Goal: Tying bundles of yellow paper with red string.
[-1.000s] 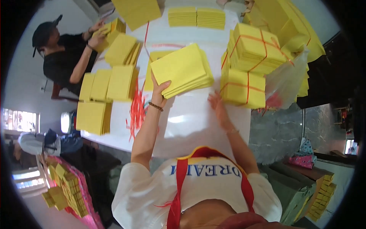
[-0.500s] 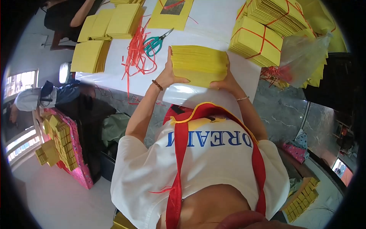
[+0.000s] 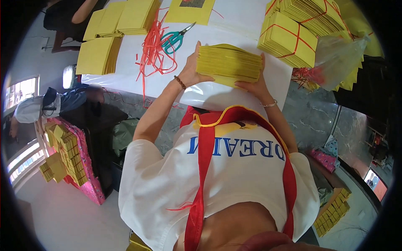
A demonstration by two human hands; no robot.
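Observation:
Between my two hands, over the near part of the white table, is a thick stack of yellow envelopes, its layered edges facing up toward me. My left hand is closed on the stack's left end, the thumb along its near side. At the right end, my right hand grips it the same way. Just left of the stack lie scissors with teal handles, on and beside a tangle of red plastic strips.
More yellow stacks stand at the table's left. Bundles tied with red strips are at the right, next to a clear plastic bag. A flat yellow sheet lies at the far side. Another person is at the left.
The stack has tilted in my hands, so its layered edges now fill more of the side I see. The view has shifted slightly.

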